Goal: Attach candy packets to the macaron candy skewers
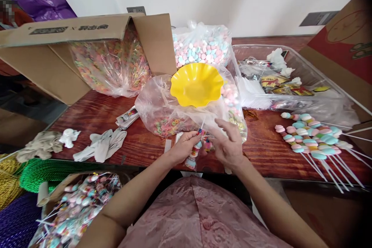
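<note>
We see soft, rounded pastel pieces threaded in a row inside clear, glossy film: this wrapped candy skewer (pixel 191 161) slants in the lower centre of the frame, pinched near its top by our left hand (pixel 186 145). Our right hand (pixel 231 145) is loose, fingers spread and partly curled, just beside it; we cannot tell whether it touches the film. Above them, a smooth yellow bowl (pixel 197 83) with a wavy rim rests on a crinkled plastic bag (pixel 151 93), closing off the room ahead. The table's front edge runs just below our hands, and a strip of wood lies open from the right hand to the unwrapped skewers (pixel 316 135) at right, whose white sticks overhang that edge. The table (pixel 258 143) is reddish brown with streaked grain; a cardboard box (pixel 157 42) stands at upper left, before a white wall (pixel 247 0).
</note>
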Available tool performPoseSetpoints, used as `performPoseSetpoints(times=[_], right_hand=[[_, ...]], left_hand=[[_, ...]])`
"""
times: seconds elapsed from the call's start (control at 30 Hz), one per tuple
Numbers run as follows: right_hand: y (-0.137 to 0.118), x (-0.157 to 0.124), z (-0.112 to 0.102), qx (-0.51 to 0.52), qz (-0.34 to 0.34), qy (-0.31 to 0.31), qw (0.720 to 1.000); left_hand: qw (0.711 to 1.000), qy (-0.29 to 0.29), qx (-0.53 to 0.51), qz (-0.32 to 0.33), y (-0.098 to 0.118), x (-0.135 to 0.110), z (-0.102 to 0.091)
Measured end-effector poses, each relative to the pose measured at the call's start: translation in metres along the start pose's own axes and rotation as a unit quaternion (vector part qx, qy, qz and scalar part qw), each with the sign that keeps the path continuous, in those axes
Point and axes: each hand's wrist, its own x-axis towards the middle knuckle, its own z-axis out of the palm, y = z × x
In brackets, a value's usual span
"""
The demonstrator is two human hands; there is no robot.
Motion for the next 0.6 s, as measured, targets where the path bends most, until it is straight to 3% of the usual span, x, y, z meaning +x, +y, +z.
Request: performPoseSetpoints(times=[0.07,0.13,0.27,0.37,0.47,0.6], right_hand=[[0.007,0.0,-0.016,-0.089,-0.126,-0.097,0.983],[0.01,0.0,-0.029,-0.12,-0.204,-0.165,0.958],[0.007,-0.004,-0.044,-0.129,-0.269,-0.192,0.935],[0.003,-0.011,-0.047,-0.151,-0.217,-0.214,0.94],[0.0,-0.018,-0.046,-0.142,-0.094,-0.274,0.947],[0.0,-0.022,-0.042,-0.09,0.075,-0.394,0.911]], left_hand=[[0.998,-0.058,0.017,-0.036,0.003,-0.003,0.001],[0.99,-0.116,0.021,-0.08,0.005,-0.006,0.001],[0.959,-0.229,0.011,-0.165,0.002,-0.006,0.002],[0.951,-0.26,0.065,-0.153,0.0,-0.003,0.005],[0.939,-0.223,0.255,-0.052,-0.001,-0.004,0.012],[0.843,-0.158,0.502,0.109,-0.007,-0.004,0.019]])
